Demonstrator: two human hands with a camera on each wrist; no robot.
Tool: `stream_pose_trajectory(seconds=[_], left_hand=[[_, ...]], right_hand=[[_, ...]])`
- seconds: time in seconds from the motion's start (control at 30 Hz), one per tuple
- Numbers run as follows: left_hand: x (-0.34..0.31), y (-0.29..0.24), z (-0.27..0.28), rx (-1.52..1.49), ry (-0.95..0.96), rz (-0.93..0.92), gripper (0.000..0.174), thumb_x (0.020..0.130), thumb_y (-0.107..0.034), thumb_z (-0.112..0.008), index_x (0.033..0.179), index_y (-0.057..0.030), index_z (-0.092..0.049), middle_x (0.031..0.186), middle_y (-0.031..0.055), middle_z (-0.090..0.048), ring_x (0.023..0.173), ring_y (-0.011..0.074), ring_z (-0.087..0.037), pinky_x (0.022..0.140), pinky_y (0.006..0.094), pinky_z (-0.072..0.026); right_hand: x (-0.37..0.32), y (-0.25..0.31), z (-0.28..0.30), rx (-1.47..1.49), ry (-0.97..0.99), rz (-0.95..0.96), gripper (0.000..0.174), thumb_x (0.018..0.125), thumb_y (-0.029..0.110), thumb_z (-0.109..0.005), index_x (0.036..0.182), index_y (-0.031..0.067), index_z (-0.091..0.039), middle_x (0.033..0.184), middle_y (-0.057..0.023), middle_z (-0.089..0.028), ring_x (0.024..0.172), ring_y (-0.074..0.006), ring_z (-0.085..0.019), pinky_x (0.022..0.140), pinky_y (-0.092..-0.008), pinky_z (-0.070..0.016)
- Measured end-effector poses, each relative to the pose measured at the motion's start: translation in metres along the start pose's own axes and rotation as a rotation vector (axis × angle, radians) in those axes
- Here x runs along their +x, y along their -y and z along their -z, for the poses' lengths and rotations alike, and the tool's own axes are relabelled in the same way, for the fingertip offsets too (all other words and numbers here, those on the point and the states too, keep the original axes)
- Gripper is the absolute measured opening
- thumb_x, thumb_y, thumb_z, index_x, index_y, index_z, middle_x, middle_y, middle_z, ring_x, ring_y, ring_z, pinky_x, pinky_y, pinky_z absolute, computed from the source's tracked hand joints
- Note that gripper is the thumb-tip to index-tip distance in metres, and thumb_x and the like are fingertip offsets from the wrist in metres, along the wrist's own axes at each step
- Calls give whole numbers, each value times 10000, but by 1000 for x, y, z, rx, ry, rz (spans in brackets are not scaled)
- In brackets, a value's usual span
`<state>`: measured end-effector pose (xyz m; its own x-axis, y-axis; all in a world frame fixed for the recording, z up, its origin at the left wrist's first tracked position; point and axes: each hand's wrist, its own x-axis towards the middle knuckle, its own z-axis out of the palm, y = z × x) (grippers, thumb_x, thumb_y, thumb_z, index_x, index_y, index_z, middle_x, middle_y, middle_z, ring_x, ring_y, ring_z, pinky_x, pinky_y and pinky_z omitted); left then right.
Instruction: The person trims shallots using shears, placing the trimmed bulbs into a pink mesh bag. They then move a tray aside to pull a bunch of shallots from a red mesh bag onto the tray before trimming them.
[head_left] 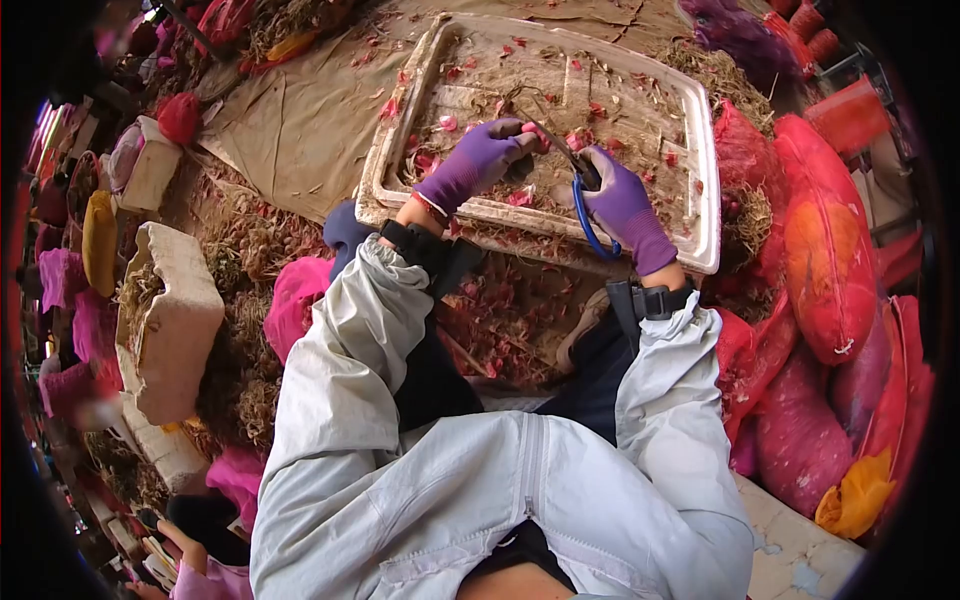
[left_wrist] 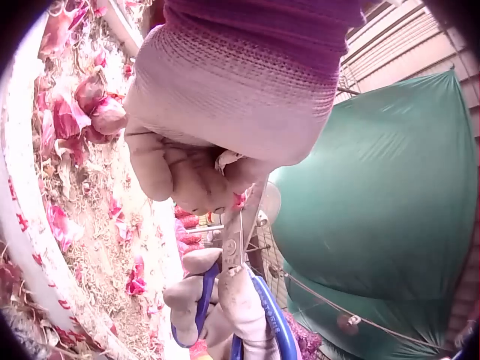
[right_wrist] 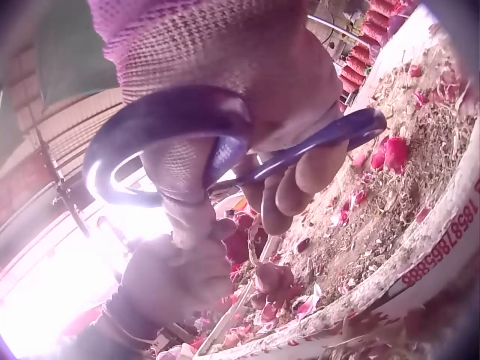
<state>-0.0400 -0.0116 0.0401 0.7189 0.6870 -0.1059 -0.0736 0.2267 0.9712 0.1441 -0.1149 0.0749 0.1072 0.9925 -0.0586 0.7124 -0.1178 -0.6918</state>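
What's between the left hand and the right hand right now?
The metal scissor blades, reaching from the right hand towards the left hand, as the head and left wrist views show. Beneath them, the head view shows the littered white tray.

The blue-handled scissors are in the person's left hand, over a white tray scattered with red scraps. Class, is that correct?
Wrong hand: the head view shows the scissors in the right hand. The blue handles and the white tray with red scraps stand.
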Motion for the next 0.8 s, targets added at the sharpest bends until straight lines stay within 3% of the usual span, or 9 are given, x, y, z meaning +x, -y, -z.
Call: stream_pose_trajectory(seconds=[0.1, 0.23, 0.33, 0.4, 0.47, 0.53, 0.63, 0.73, 0.8], left_hand=[[0, 4, 5, -80, -5, 29, 223, 937, -240, -505, 976, -39, -592, 723, -5, -566, 621, 87, -533, 573, 245, -450], [-12, -6, 8, 93, -84, 43, 259, 933, -256, -511, 1053, -39, -585, 764, 10, -621, 620, 91, -566, 580, 241, -479], [-41, -28, 38, 78, -190, -36, 280, 935, -241, -504, 1098, -25, -576, 843, 36, -651, 637, 93, -590, 594, 249, -500], [-80, -49, 65, 176, -249, -34, 289, 939, -247, -496, 1118, -34, -575, 835, 34, -642, 661, 91, -588, 633, 247, -496], [-121, -47, 113, 290, -343, -47, 297, 933, -299, -495, 1051, -49, -602, 774, 6, -607, 672, 99, -589, 632, 230, -474], [-173, -44, 145, 331, -568, 93, 284, 926, -306, -495, 972, -54, -617, 737, 15, -608, 631, 111, -585, 589, 234, -468], [-265, 4, 210, 400, -672, 434, 302, 912, -324, -498, 867, -55, -626, 689, 30, -612, 576, 124, -578, 540, 255, -469], [-336, 73, 238, 424, -528, 1156, 288, 853, -305, -537, 786, -44, -637, 690, 56, -638, 567, 166, -596, 520, 315, -492], [-362, 113, 223, 392, -450, 1167, 285, 862, -293, -519, 775, -45, -630, 705, 82, -646, 628, 195, -630, 554, 322, -511]], right_hand=[[4, -12, -9, 204, 29, -2, 336, 795, 176, -670, 1065, 30, -531, 765, -20, -558, 611, -96, -552, 585, -230, -462], [4, -5, -13, 305, 122, -95, 166, 841, 119, -601, 954, 25, -525, 714, 18, -519, 559, -45, -504, 520, -205, -442], [4, -7, -12, 405, -18, 52, 400, 811, 352, -664, 985, 28, -505, 790, -51, -593, 678, -86, -585, 582, -252, -463], [19, -40, -22, 624, 48, 89, 376, 829, 303, -659, 1039, 41, -489, 788, -31, -575, 687, -95, -593, 584, -249, -468], [28, -48, -31, 132, -195, 181, 362, 828, 260, -663, 1059, 46, -484, 802, -25, -572, 679, -103, -587, 571, -242, -459], [26, -40, -30, 507, -65, 66, 388, 822, 295, -664, 1060, 41, -492, 803, -29, -586, 648, -106, -572, 554, -247, -442], [22, -38, -29, 108, -104, 93, 353, 831, 295, -648, 1052, 50, -523, 736, -9, -565, 582, -94, -542, 516, -245, -422], [12, -12, -26, 10, -58, 15, 319, 860, 230, -591, 1124, 65, -523, 731, 3, -553, 555, -83, -534, 493, -228, -416], [20, -28, -35, 85, -53, -33, 357, 866, 199, -568, 1190, 68, -496, 760, 0, -558, 563, -77, -532, 497, -214, -419]])
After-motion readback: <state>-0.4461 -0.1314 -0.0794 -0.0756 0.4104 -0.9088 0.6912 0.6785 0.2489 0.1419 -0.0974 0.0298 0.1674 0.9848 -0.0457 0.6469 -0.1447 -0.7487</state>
